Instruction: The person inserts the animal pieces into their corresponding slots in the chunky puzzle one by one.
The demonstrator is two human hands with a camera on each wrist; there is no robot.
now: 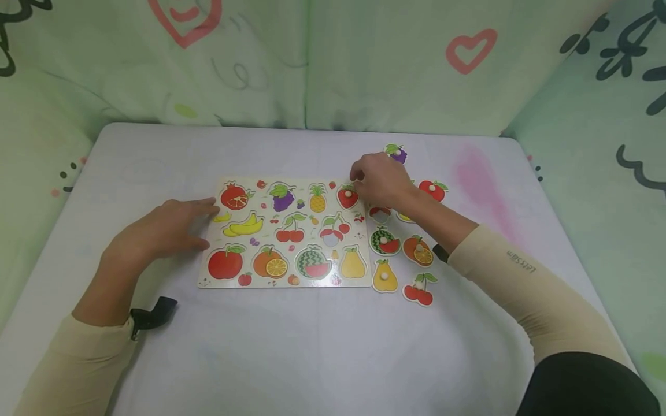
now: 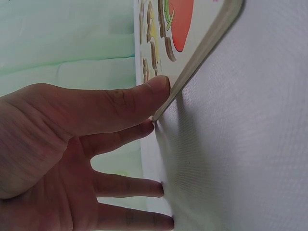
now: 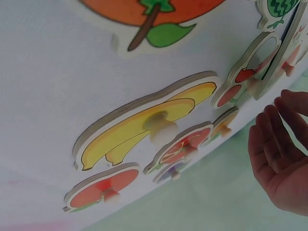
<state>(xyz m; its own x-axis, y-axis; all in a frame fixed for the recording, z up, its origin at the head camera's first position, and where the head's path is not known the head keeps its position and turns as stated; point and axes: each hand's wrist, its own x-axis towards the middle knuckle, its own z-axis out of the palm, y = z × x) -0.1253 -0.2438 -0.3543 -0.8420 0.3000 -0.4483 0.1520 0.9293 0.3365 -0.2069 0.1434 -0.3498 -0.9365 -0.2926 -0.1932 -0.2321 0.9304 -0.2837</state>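
Observation:
A fruit puzzle board (image 1: 260,237) lies flat on the table. My left hand (image 1: 163,231) is at its left side, fingers extended; in the left wrist view the thumb (image 2: 139,98) touches the board's edge. Over the board's upper right corner is my right hand (image 1: 382,179), its fingers bent loosely close to the strawberry piece (image 1: 347,199), which sits in its slot with a pale knob. From the right wrist view, this hand (image 3: 284,159) shows nothing in its grasp, and its fingertips look apart from the knob.
Right of the board lie loose knobbed pieces: grapes (image 1: 398,155), apple (image 1: 432,189), watermelon (image 1: 385,242), orange (image 1: 418,252), pear (image 1: 385,280) and cherries (image 1: 418,294). Bananas (image 3: 139,125), pomegranate (image 3: 185,147) and pineapple (image 3: 225,125) show in the right wrist view. A green curtain (image 1: 364,86) surrounds the table.

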